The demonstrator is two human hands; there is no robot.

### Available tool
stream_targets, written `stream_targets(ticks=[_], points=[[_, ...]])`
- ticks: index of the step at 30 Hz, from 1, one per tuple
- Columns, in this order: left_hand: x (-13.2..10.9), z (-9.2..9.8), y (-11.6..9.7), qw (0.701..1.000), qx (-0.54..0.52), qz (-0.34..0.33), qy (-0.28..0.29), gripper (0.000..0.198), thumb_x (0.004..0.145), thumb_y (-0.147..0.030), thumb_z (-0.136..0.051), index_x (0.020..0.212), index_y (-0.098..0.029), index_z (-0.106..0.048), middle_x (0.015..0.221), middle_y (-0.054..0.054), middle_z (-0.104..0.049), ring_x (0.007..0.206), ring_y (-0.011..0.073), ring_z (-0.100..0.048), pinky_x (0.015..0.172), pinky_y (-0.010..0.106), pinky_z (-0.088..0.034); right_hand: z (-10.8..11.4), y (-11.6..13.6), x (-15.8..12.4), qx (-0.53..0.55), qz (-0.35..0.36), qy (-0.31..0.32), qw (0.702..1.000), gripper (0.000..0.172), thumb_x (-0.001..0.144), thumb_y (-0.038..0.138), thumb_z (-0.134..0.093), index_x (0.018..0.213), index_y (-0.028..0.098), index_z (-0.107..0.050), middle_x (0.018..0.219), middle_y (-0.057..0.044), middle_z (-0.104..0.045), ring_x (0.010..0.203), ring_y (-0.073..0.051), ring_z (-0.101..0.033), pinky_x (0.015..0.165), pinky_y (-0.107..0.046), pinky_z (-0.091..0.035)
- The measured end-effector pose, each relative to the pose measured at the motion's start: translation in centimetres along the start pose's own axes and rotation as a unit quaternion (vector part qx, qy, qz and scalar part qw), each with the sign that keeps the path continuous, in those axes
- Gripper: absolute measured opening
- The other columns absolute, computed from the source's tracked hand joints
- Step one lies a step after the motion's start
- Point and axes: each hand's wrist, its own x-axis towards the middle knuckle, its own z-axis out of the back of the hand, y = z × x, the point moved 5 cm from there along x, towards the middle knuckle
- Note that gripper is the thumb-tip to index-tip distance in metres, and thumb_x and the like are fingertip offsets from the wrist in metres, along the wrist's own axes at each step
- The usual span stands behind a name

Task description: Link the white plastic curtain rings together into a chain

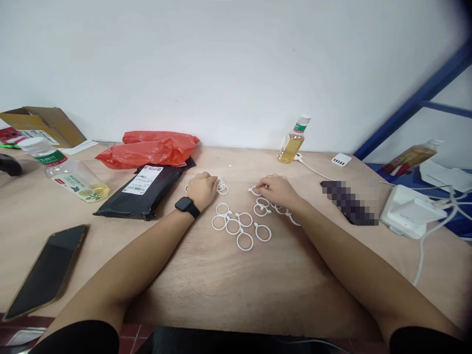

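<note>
Several thin white plastic rings, each with a small tab, lie in a loose group on the wooden table; one ring (245, 241) is nearest me. My left hand (201, 191), with a black watch (187, 207) on its wrist, is closed at a small bunch of white rings (222, 188), one of them tilted up at the fingertips. Another ring partly shows behind that hand. My right hand (279, 191) pinches a white ring (252, 191) at its edge. More rings lie under its palm and wrist, partly hidden.
A black parcel (138, 196) and red plastic bag (151, 150) lie left, beside a tilted bottle (73, 172) and a phone (46, 270). An upright bottle (292, 142) stands at the back. On the right are a pixelated dark object (348, 202), white charger (407, 211) and cables.
</note>
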Motion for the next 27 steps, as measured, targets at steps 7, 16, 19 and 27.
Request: stream_targets(ticks=[7,16,19,27], points=[[-0.2,-0.1,-0.5,0.987,-0.072,-0.054,-0.13,0.031,0.095,-0.031,-0.049,0.111,-0.016,-0.071,0.098,0.011,-0.064,0.087,0.0226,-0.06,0.077,0.036,-0.049,-0.9,0.9,-0.3,-0.018,0.036,0.041,0.998,0.017,0.085,0.037,-0.065,0.081,0.021,-0.072,0.088,-0.005,-0.073,0.087,-0.023,-0.06,0.081,-0.036,-0.033],[-1.6,1.1,-4.3,0.957,-0.152,-0.219,-0.112,0.036,0.099,-0.037,-0.047,0.124,-0.016,-0.061,0.107,0.011,-0.064,0.097,0.0205,-0.061,0.084,0.033,-0.051,-1.0,3.5,-1.2,0.22,0.104,0.0,0.97,0.017,0.094,0.031,-0.048,0.089,0.019,-0.059,0.083,-0.003,-0.061,0.076,-0.016,-0.053,0.07,-0.029,-0.037],[-1.8,1.1,-5.1,0.952,-0.14,-0.257,-0.086,0.034,0.102,-0.036,-0.039,0.109,-0.016,-0.066,0.094,0.008,-0.065,0.086,0.0171,-0.062,0.075,0.028,-0.05,-1.9,4.6,-1.8,0.354,0.087,0.048,0.93,0.024,0.095,0.041,-0.044,0.091,0.02,-0.056,0.071,0.003,-0.052,0.063,-0.013,-0.046,0.061,-0.026,-0.036],[-2.5,0.5,-6.2,0.942,-0.058,-0.328,-0.052,0.042,0.104,-0.037,-0.03,0.086,-0.015,-0.061,0.08,0.007,-0.062,0.073,0.0169,-0.058,0.067,0.029,-0.045,-2.1,5.4,-2.2,0.355,0.057,0.086,0.929,0.034,0.091,0.05,-0.051,0.08,0.019,-0.055,0.07,0.003,-0.049,0.063,-0.011,-0.041,0.056,-0.024,-0.032]])
